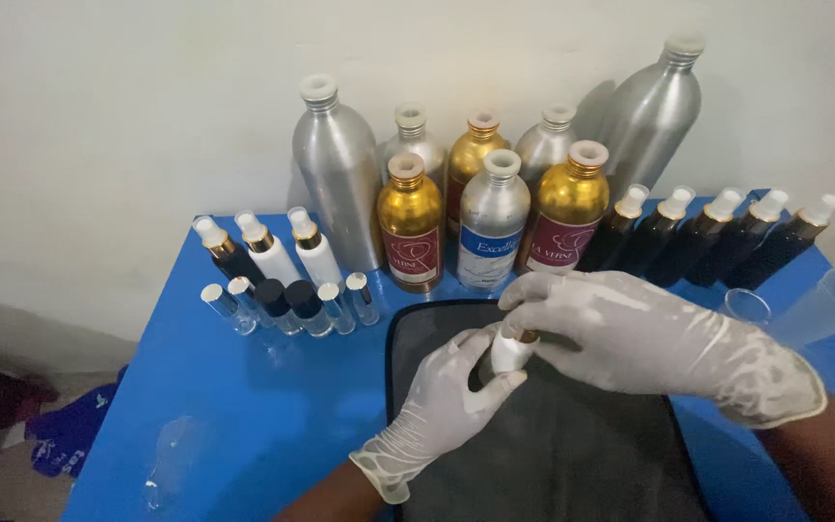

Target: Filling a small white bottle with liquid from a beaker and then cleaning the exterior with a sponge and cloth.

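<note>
Small bottle with a white spray cap and gold collar (511, 348) sits between both gloved hands, above the dark mesh mat (553, 445) at the near middle of the blue bench (244, 406). The left hand (446, 401) comes up from below and wraps the bottle's dark body, so most of the body is hidden; the right hand (649, 338) reaches in from the right, its fingers pressed onto the cap and collar. The bottle's long axis tilts, cap up and a little right, toward the right hand, and both hands touch it, neither being the nearer. Behind the mat stand tall plain aluminium bottles (335, 184), with gold metal bottles with labels (410, 227) and a silver bottle with a blue label (492, 227) in front of them; all are opaque, so their contents cannot be told. To the right a row of dark bottles with white caps (707, 237) leans in line. To the left stand three more spray bottles (268, 251) and a group of small clear vials (292, 304), apparently empty. Clear plastic cups (828, 300) at the right edge look empty too.
</note>
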